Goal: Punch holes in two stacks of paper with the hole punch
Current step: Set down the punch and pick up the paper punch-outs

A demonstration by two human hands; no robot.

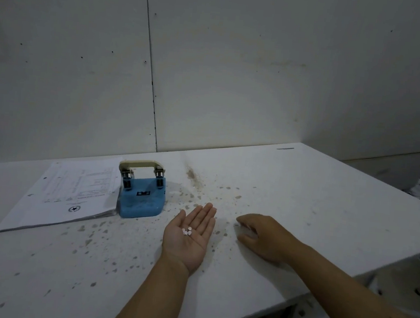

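A blue hole punch point(141, 196) with a cream handle stands on the white table point(303, 193). Against its left side lies a stack of printed paper point(64, 196), with small holes along its left edge. My left hand point(188, 236) rests palm up on the table, to the right of the punch and nearer to me, fingers together, with several small white paper dots point(187, 231) lying in the palm. My right hand point(263, 234) lies palm down further right, fingers curled onto the tabletop. Whether it pinches anything is hidden.
The tabletop is speckled with stains around the hands and punch. A white panelled wall point(212, 69) stands right behind the table. The table's right edge point(386, 263) drops off close to my right forearm.
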